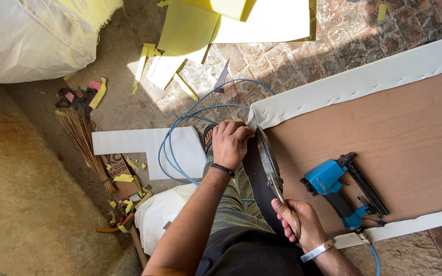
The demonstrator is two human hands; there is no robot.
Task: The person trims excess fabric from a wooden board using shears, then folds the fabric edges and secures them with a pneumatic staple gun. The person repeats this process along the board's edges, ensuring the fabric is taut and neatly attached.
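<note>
I see long steel shears [269,163] lying blades-forward along the board's [384,138] left edge. White fabric [282,110] wraps that corner, stapled flat.

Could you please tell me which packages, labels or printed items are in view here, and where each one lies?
Cardboard piece: flat on the floor left of the left hand, under a white foam sheet; brown with dark print.
Large sack: top left corner; bulky, white woven, no print visible.
Label on the blue staple gun: small, dark, on its side.
</note>
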